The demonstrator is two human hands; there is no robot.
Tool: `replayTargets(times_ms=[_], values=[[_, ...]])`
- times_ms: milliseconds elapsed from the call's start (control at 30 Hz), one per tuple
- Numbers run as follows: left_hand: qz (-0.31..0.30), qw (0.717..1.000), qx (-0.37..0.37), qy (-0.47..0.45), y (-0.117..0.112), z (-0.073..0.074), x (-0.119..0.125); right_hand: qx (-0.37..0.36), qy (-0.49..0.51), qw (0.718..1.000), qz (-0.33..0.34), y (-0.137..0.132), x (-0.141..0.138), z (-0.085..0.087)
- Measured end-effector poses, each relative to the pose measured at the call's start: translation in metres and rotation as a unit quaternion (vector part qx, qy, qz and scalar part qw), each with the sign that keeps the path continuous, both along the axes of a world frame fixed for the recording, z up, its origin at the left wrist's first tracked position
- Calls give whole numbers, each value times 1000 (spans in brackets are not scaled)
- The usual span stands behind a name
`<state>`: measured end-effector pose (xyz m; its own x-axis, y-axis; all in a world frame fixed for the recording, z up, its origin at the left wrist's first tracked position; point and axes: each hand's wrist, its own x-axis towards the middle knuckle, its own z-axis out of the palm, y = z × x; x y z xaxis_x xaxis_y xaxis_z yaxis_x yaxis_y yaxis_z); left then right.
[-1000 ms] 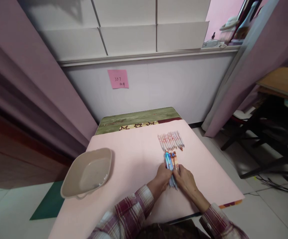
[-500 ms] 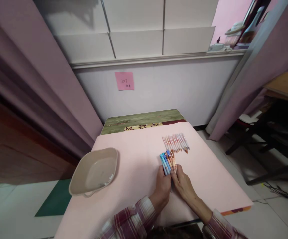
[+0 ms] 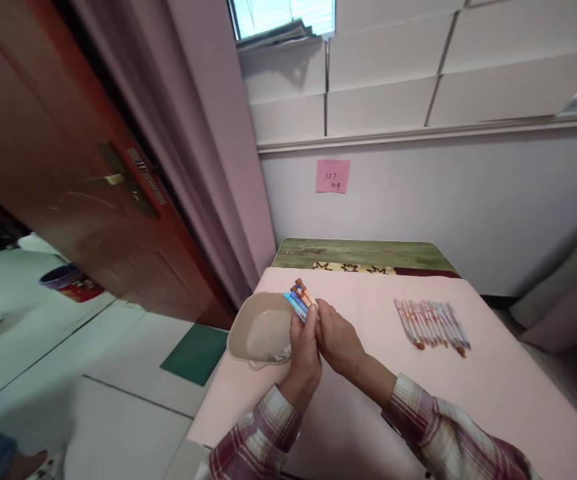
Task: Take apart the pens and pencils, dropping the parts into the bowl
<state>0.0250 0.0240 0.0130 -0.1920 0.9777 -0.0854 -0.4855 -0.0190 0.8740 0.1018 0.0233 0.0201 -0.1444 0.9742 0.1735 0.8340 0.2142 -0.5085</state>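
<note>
A bundle of coloured markers, with blue, light blue, brown and peach among them, is gripped between both hands, caps pointing up and left. My left hand is closed around the lower part of the bundle from the left side. From the right, my right hand presses against it with closed fingers. The lower ends of the markers are hidden by the hands. Just behind and left of them stands a beige basin, partly covered by my left hand, with small whitish bits at its inner right.
On the right of the pink-covered table lies a flat row of slim, pale, pen-like things with a few brown ends. A pink note is on the wall. A brown door stands at the left.
Both hands have carried the markers left and up off the table, away from the pale row and close to the basin. The view has turned left, bringing the door into sight.
</note>
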Motion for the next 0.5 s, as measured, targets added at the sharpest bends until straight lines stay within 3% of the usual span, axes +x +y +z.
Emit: replayTargets(times_ms=[267, 500], values=[[18, 999, -23, -41, 16, -9, -38, 41, -108, 992, 46, 10, -39, -12], [1, 995, -77, -60, 26, -24, -51, -44, -87, 989, 113, 27, -41, -6]])
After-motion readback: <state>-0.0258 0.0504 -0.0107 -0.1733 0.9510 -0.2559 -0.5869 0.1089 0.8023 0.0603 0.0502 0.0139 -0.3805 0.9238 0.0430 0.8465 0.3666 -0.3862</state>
